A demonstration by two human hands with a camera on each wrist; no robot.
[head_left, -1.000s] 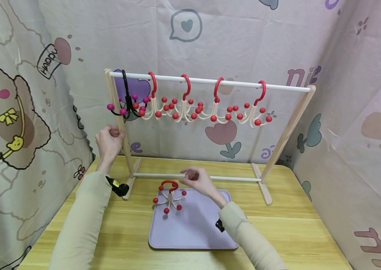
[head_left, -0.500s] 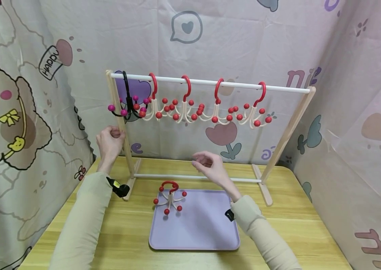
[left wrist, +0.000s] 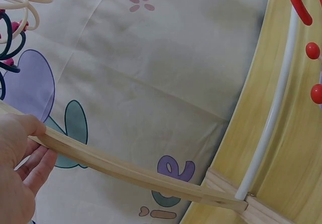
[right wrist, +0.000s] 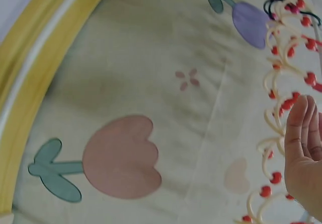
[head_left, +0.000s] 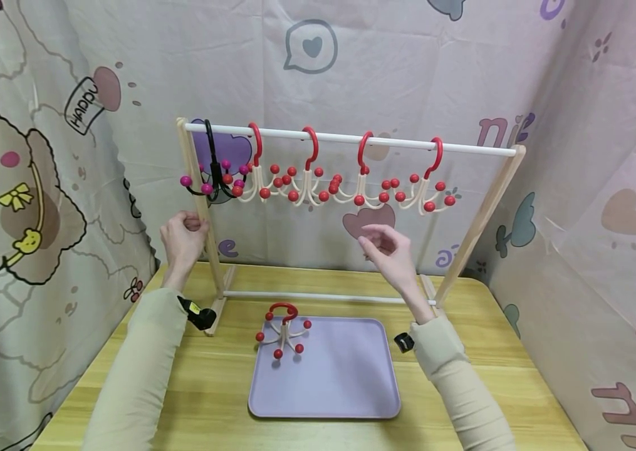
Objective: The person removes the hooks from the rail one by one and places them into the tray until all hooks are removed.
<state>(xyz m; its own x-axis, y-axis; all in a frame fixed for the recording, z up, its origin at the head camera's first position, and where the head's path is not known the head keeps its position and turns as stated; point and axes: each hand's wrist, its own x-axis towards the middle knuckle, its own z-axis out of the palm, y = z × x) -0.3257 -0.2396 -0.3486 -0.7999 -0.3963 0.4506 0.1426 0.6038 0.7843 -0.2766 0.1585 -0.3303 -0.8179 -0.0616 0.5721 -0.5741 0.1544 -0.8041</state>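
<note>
My left hand (head_left: 184, 239) holds the left wooden post of a small clothes rack (head_left: 208, 244); in the left wrist view the thumb lies over the post (left wrist: 126, 168) and the fingers (left wrist: 41, 169) under it. Holding nothing, my right hand (head_left: 393, 260) is raised below the hanging row, its fingers loosely bent. From the white top rail hang a black hook hanger with magenta balls (head_left: 215, 172) and several cream ones with red hooks and red balls (head_left: 307, 178). Another red-hooked hanger (head_left: 284, 335) stands upright on a lilac tray (head_left: 346, 388).
A wooden table (head_left: 481, 376) bears the rack and tray. The rack's lower white bar (head_left: 295, 294) runs just behind the tray. Its right post (head_left: 484, 219) leans outward near the right side. Printed curtains (head_left: 318, 81) close off the back and both sides.
My right hand has moved up and to the right, from over the tray to below the right-hand hangers. The left hand stays on the post. The hangers hardly shift.
</note>
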